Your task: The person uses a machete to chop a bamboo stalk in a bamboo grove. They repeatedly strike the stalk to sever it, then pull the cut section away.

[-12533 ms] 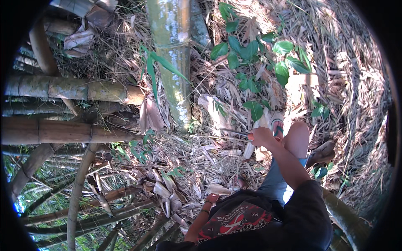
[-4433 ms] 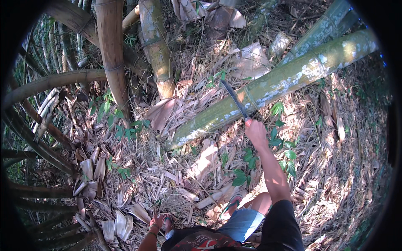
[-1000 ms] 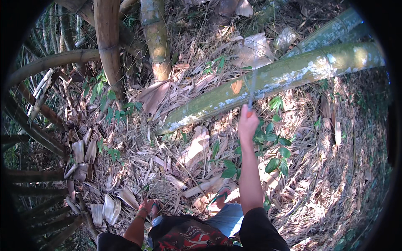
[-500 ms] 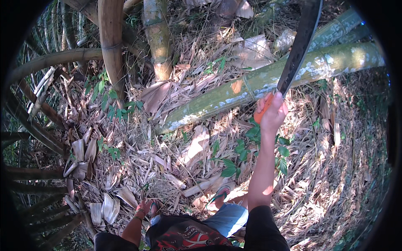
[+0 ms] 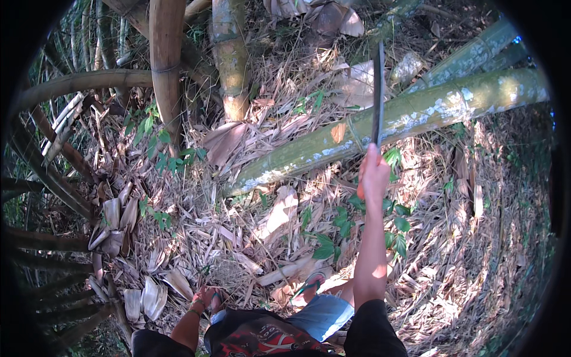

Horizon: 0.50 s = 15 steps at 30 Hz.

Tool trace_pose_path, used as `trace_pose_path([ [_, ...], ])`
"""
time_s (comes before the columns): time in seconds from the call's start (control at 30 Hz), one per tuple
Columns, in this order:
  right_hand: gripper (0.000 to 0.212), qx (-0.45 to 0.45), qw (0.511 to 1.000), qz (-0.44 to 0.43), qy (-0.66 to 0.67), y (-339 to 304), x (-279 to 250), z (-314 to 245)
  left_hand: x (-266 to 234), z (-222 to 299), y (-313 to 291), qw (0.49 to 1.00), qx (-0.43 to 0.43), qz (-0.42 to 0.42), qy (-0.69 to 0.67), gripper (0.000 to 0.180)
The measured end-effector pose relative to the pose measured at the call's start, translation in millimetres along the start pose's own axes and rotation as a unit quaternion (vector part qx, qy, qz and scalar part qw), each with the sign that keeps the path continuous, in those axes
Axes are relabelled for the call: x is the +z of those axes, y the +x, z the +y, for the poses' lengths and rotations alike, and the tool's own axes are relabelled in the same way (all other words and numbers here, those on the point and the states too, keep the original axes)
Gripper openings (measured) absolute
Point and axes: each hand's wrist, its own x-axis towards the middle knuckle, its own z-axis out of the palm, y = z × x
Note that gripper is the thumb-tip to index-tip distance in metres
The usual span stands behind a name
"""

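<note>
My right hand (image 5: 375,177) is closed round the orange handle (image 5: 360,189) of a machete. Its long dark blade (image 5: 378,89) points away from me, narrow side up, and crosses in front of a thick green bamboo pole (image 5: 437,112) mottled with white patches. Whether the blade touches the pole I cannot tell. The pole slants from the middle of the ground up to the far right. Low on the left, my left hand (image 5: 204,296) hangs beside my body near a sandalled foot, with nothing visible in it and its fingers loosely apart.
Standing bamboo stems (image 5: 165,71) rise at the far left, and a bent stem (image 5: 83,82) arches beside them. More green poles (image 5: 470,52) lie at the far right. Dry leaves and husks (image 5: 156,297) cover the ground, with small green plants (image 5: 326,247) among them.
My right hand has come slightly nearer to me with the machete. The blade has swung left, from leaning right to nearly straight ahead, and turned edge-on. My left hand has barely moved.
</note>
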Motion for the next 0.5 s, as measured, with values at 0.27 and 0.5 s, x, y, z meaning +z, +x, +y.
trace_pose_path([
  [0.27, 0.050, -0.110, 0.980, 0.082, -0.143, -10.3, 29.1, 57.7, -2.1, 15.6, -3.9, 1.000, 0.018, -0.007, 0.004, 0.058],
  [0.5, 0.055, 0.246, 0.954, -0.149, 0.085, -13.3, 40.6, 93.0, 0.4, -8.9, 8.8, 0.989, 0.103, 0.031, 0.102, 0.041],
])
